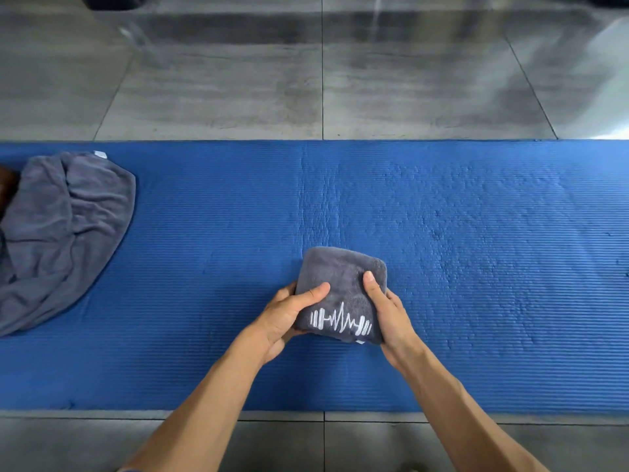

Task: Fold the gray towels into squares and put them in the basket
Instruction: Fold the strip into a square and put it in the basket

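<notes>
Folded gray towel (340, 284) held by both hands near the middle of the blue exercise mat (476, 250), toward its near edge. Towel is a compact square, white barbell-and-pulse logo (340, 321) facing up on the near part. Left hand (289, 315) grips the towel's left edge, thumb on top, fingers curled under. Right hand (388, 308) grips the right edge the same way, thumb on top. Can't tell if the towel's underside touches the mat or is just above it. Second gray towel (61, 233), unfolded and rumpled, lies in a heap at the mat's far left end, well apart from the hands, white tag (100, 154) at its top edge. Mat sits on a gray tiled floor (306, 80). Basket not seen in view.
</notes>
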